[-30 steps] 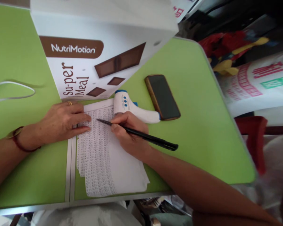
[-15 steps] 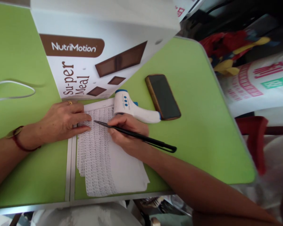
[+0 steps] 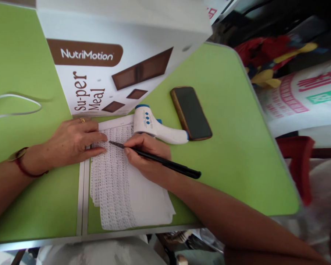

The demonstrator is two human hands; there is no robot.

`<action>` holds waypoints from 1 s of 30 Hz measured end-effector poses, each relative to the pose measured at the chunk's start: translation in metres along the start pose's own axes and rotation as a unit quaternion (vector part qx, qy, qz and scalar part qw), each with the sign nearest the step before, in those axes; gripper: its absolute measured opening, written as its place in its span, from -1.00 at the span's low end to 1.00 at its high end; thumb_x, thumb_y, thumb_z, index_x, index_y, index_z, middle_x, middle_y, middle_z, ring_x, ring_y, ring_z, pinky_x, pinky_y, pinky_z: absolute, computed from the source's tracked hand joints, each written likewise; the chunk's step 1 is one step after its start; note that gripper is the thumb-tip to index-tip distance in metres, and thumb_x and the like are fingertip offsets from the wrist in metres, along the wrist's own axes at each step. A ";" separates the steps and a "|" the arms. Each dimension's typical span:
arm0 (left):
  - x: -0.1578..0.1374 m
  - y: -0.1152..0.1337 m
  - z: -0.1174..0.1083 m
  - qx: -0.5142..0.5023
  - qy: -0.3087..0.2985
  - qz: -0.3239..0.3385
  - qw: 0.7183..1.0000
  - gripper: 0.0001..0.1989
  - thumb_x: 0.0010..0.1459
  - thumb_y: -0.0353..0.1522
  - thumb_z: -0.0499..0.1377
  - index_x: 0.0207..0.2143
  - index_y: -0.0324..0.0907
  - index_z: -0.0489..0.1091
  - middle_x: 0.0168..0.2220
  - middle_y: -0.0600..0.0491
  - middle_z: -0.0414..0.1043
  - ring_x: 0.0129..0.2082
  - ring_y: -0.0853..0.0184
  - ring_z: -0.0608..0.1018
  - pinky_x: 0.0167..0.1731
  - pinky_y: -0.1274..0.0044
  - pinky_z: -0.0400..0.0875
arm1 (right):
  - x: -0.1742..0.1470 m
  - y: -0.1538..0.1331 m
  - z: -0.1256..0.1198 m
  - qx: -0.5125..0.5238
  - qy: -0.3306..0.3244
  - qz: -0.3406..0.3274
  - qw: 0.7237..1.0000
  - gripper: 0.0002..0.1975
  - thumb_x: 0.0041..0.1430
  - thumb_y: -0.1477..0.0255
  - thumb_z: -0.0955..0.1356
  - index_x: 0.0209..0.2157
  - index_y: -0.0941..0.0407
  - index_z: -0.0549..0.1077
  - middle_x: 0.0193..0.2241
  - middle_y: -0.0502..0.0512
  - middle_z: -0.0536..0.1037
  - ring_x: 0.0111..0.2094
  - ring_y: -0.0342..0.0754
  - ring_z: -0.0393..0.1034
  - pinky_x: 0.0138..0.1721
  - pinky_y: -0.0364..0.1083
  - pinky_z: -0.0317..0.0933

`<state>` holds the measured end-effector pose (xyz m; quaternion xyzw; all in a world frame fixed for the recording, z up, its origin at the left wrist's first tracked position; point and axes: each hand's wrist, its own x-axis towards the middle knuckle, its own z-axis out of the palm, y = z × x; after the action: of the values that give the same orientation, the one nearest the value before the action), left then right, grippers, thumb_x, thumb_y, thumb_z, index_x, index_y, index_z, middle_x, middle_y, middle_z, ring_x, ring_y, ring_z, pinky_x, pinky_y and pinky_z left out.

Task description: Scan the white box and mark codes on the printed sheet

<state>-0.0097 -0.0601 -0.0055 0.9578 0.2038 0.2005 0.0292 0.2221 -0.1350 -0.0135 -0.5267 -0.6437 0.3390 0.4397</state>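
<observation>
A black pen [image 3: 165, 161] is pinched in my right hand [image 3: 149, 154], its tip at the upper left part of a stack of paper sheets [image 3: 146, 202]. Rows of small handwriting cover the left portion of the top sheet; its right portion is blank. My left hand [image 3: 74, 141] lies flat, fingers stretched out, with its fingertips on the left edge of the paper near the pen tip. A white and blue infrared thermometer [image 3: 160, 129] rests across the top of the sheets, just beyond my right hand.
Behind the paper stands a large white NutriMotion box [image 3: 91, 81]. A phone [image 3: 191, 112] in a brown case lies right of the thermometer. At the left is a white cable [image 3: 22, 96]. The green table [image 3: 237, 158] has a metal seam [image 3: 82, 198]. A red stool [image 3: 299, 165] stands beyond its right edge.
The pen tip and my right hand have shifted very slightly left, and the pen's back end has swung a little left. My left hand stays in place.
</observation>
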 end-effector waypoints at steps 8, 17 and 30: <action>0.001 0.001 0.000 0.000 0.002 -0.002 1.000 -0.67 0.43 -0.20 0.07 -0.19 -0.18 0.56 -0.32 0.00 0.53 -0.35 0.26 0.55 -0.34 0.46 0.43 | 0.000 -0.002 -0.001 -0.013 -0.006 0.001 1.000 -0.95 0.08 0.50 0.37 -0.43 0.07 0.46 -0.58 -0.10 0.49 -0.58 -0.21 0.32 -0.55 -0.18 0.22; 0.002 0.000 0.000 0.000 -0.002 -0.003 1.000 -0.69 0.41 -0.20 0.08 -0.18 -0.16 0.56 -0.33 0.00 0.53 -0.36 0.27 0.55 -0.34 0.47 0.43 | 0.000 0.002 0.000 -0.001 0.021 -0.001 1.000 -0.95 0.05 0.49 0.38 -0.44 0.06 0.46 -0.59 -0.09 0.50 -0.59 -0.18 0.33 -0.56 -0.17 0.22; 0.001 0.000 0.000 -0.008 0.002 0.003 1.000 -0.69 0.41 -0.20 0.09 -0.19 -0.19 0.55 -0.33 -0.01 0.51 -0.37 0.27 0.53 -0.36 0.46 0.41 | -0.001 0.002 -0.001 -0.001 0.004 -0.002 1.000 -0.95 0.05 0.50 0.36 -0.44 0.06 0.44 -0.59 -0.09 0.47 -0.57 -0.20 0.28 -0.56 -0.18 0.19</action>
<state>-0.0091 -0.0596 -0.0049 0.9577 0.1999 0.2041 0.0356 0.2238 -0.1354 -0.0150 -0.5267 -0.6437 0.3354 0.4424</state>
